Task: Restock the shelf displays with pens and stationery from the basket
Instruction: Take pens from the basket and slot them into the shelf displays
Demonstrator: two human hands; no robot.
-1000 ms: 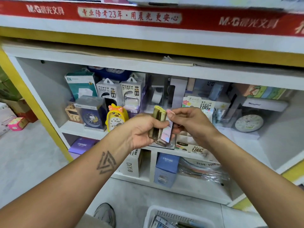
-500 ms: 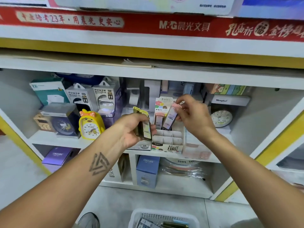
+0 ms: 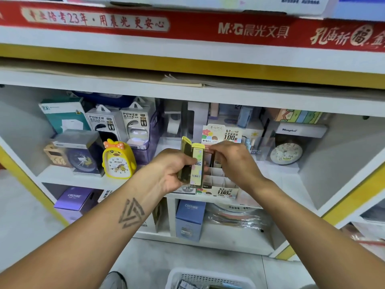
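My left hand (image 3: 170, 170) grips a small stack of yellow-green lead refill cases (image 3: 194, 163), held upright in front of the middle shelf. My right hand (image 3: 237, 163) is just right of the stack, its fingertips pinching the top of the front case. Behind both hands stands the white compartmented display box (image 3: 226, 191) marked 0.7 and 100, with a few dark cases standing in its back row. The white basket (image 3: 177, 276) sits on the floor at the bottom edge, with packets inside it.
A yellow duck clock (image 3: 117, 161), a boxed clock (image 3: 80, 153) and power bank boxes (image 3: 135, 124) fill the shelf's left side. A round white clock (image 3: 286, 153) stands at the right. Blue and purple boxes (image 3: 189, 217) sit on the lower shelf. A shoe (image 3: 116, 281) shows beside the basket.
My right hand left the pink case it held in the display box and came back left to the stack. The left hand stays on the stack and the view shifted slightly.
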